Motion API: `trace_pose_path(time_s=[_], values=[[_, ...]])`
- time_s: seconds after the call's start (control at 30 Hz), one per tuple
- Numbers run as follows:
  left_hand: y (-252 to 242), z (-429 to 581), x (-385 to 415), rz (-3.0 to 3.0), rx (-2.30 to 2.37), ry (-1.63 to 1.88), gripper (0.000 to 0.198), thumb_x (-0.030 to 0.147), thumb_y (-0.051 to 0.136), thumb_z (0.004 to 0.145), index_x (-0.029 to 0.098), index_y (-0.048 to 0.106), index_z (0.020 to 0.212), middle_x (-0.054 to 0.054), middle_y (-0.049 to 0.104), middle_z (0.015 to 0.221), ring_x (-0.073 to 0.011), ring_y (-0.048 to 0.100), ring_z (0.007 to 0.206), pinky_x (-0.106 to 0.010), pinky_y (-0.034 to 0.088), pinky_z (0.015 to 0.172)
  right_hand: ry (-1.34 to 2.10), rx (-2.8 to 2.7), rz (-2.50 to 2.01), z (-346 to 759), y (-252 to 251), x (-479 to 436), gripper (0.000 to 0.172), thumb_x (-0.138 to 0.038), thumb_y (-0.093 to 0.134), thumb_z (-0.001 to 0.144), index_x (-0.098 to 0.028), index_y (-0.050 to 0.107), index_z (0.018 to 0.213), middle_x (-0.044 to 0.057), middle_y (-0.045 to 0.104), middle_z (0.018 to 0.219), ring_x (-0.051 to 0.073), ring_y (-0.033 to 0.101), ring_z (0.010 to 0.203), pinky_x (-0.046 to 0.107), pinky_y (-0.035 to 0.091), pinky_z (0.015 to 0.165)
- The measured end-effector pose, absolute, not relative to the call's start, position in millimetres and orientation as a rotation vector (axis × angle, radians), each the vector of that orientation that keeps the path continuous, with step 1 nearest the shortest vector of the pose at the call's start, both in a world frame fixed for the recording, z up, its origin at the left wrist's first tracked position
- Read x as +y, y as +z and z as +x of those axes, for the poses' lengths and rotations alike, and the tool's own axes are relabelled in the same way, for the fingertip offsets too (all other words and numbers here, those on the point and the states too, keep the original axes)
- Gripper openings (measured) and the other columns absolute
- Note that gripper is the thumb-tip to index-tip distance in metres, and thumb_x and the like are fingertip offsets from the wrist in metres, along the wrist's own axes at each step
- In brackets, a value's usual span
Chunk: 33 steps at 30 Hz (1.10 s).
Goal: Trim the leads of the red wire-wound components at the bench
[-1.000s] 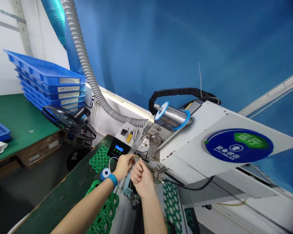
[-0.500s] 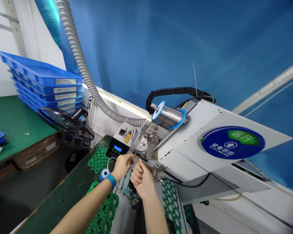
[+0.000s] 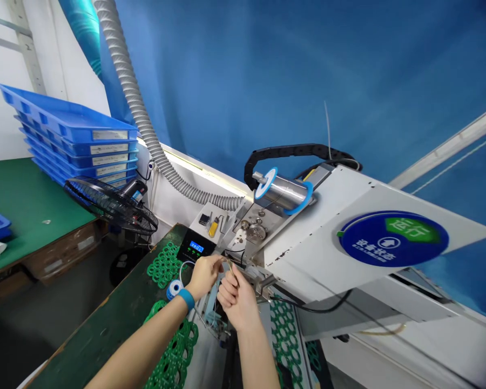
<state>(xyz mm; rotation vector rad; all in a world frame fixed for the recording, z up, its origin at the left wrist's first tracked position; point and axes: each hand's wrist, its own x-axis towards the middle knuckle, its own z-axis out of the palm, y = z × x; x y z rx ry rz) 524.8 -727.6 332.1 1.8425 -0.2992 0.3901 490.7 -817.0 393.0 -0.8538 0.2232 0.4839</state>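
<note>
Our right hand (image 3: 237, 299) clamps a thin tan piece (image 3: 229, 264) at its fingertips; beside it, our left hand (image 3: 203, 276) bunches its fingertips, on what we cannot tell. Farther left, a small spool (image 3: 173, 290) and green boards (image 3: 166, 265) rest on the worktop (image 3: 101, 327).

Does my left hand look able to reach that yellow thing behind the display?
Probably yes: the yellow thing lies uncovered on the white surface past the display, near the left hand. That hand seems busy with a thin tan piece alongside the right hand, though, so it may need freeing first.
</note>
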Motion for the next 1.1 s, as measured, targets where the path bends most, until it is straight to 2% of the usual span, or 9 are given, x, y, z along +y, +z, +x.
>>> trace_pose_path(time_s=[0.27,0.4,0.53,0.73,0.87,1.0,1.1], values=[[332.2,526.4,-729.6,1.838,-0.292,0.382,0.028,0.011,0.039,0.082,0.014,0.066,0.075,-0.001,0.063,0.062,-0.0114,0.054,0.056,-0.021,0.038,0.057,0.467,0.219,-0.844,489.1,390.5,-816.5,0.046,-0.044,0.062,0.074,-0.020,0.032,0.048,-0.012,0.022,0.034,0.003,0.010,0.031,0.018,0.012,0.031],[330.8,526.5,-727.8,1.835,-0.269,0.373,0.027,0.017,0.040,0.084,0.014,0.065,0.076,-0.002,0.064,0.064,-0.0126,0.055,0.058,-0.022,0.039,0.059,0.448,0.220,-0.841,488.4,389.1,-817.4,0.046,-0.044,0.058,0.077,-0.020,0.031,0.049,-0.012,0.021,0.035,0.004,0.010,0.031,0.019,0.013,0.031],[322.7,519.5,-723.3,1.827,-0.241,0.353,0.034,0.021,0.036,0.087,0.015,0.063,0.067,-0.002,0.061,0.057,-0.0129,0.054,0.054,-0.023,0.037,0.057,0.426,0.236,-0.844,486.7,386.1,-819.1,0.048,-0.046,0.057,0.077,-0.021,0.028,0.048,-0.012,0.019,0.034,0.004,0.007,0.031,0.019,0.011,0.031],[318.6,512.7,-719.3,1.766,-0.182,0.306,0.032,0.023,0.040,0.086,0.014,0.063,0.066,-0.002,0.060,0.056,-0.0134,0.053,0.052,-0.024,0.036,0.055,0.490,0.242,-0.860,467.8,383.9,-809.3,0.049,-0.050,0.061,0.074,-0.020,0.031,0.049,-0.012,0.021,0.035,0.003,0.009,0.031,0.018,0.011,0.032],[332.4,502.3,-707.7,1.672,-0.133,0.268,0.032,0.031,0.041,0.087,0.013,0.065,0.076,-0.001,0.061,0.058,-0.0137,0.054,0.055,-0.024,0.039,0.057,0.546,0.241,-0.906,433.1,385.5,-810.9,0.051,-0.053,0.066,0.067,-0.020,0.034,0.047,-0.012,0.021,0.036,0.003,0.012,0.030,0.019,0.012,0.033],[361.8,464.7,-683.4,1.574,-0.104,0.240,0.033,0.036,0.042,0.087,0.013,0.065,0.087,-0.001,0.062,0.061,-0.0141,0.057,0.060,-0.024,0.044,0.060,0.495,0.205,-1.044,391.9,383.7,-826.6,0.048,-0.054,0.060,0.074,-0.020,0.040,0.047,-0.010,0.026,0.038,0.004,0.018,0.031,0.021,0.018,0.036],[386.3,420.1,-661.4,1.460,-0.082,0.225,0.029,0.037,0.045,0.086,0.015,0.064,0.087,0.000,0.062,0.059,-0.0139,0.057,0.059,-0.025,0.045,0.062,0.474,0.207,-1.125,364.0,376.6,-839.5,0.051,-0.060,0.059,0.071,-0.019,0.042,0.045,-0.008,0.029,0.036,0.004,0.023,0.032,0.022,0.020,0.038]])
